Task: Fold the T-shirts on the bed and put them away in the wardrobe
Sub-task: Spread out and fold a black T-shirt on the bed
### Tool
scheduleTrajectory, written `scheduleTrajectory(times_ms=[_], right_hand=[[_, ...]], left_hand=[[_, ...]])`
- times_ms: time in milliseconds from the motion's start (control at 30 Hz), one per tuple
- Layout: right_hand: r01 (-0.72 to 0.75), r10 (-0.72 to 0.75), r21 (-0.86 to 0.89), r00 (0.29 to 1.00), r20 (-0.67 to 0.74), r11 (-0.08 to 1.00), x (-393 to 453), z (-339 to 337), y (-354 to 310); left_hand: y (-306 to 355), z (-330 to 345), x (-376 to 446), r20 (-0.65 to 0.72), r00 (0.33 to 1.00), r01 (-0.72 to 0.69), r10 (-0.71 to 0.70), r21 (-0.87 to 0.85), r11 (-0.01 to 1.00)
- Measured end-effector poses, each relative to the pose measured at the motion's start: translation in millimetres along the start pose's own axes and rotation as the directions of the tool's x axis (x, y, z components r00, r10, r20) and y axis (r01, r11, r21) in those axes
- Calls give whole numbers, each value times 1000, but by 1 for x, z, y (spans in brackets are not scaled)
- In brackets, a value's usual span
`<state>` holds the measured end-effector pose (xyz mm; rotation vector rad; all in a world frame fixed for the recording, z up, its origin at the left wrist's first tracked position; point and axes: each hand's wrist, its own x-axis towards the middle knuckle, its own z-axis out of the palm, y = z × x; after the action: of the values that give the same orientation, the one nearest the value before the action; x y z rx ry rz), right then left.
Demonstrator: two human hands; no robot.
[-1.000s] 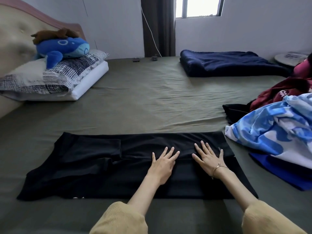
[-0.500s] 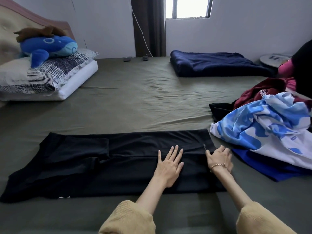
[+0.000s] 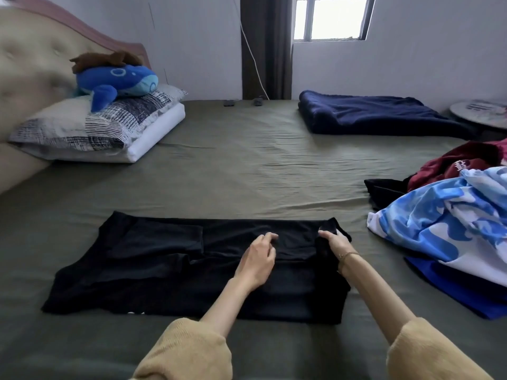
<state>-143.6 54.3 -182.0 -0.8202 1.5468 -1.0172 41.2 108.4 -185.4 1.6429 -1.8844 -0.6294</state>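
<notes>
A black T-shirt [image 3: 153, 264] lies lengthwise across the olive bed sheet [image 3: 247, 174], its sides folded in to make a long band. My right hand [image 3: 336, 242] grips the shirt's right end, which is lifted and turned leftward over the band. My left hand [image 3: 259, 256] rests on the middle of the shirt with its fingers curled, pinching the cloth. A heap of unfolded shirts lies at the right: a blue-and-white one [image 3: 450, 223] on top, a dark red one [image 3: 452, 163], a black one [image 3: 384, 190] and a royal blue one [image 3: 455, 286] beneath.
Two stacked pillows [image 3: 109, 127] with a blue whale plush [image 3: 118, 80] sit at the padded headboard on the left. A folded navy blanket [image 3: 378, 113] lies at the far right. Two small dark remotes [image 3: 241, 102] lie at the far edge. A round side table [image 3: 480, 113] stands beyond the bed.
My right hand went from flat on the shirt to gripping its right end and has lifted that end leftward. My left hand's fingers have curled on the cloth.
</notes>
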Motion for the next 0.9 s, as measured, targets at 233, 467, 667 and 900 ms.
scheduleTrajectory(times_ms=[233, 467, 667, 900], right_hand=[[-2, 1, 3, 973, 232, 1000, -29, 126, -6], [-15, 8, 13, 904, 428, 1000, -65, 243, -9], [-6, 42, -68, 840, 541, 998, -77, 338, -6], [63, 90, -202, 739, 667, 977, -104, 422, 3]], left_hand=[[-50, -55, 1, 126, 952, 306, -279, -412, 858], [-107, -119, -4, 17, 919, 350, -393, -491, 797], [-172, -185, -13, -29, 885, 382, -465, -526, 760], [-238, -229, -32, -21, 816, 452, -577, -600, 660]])
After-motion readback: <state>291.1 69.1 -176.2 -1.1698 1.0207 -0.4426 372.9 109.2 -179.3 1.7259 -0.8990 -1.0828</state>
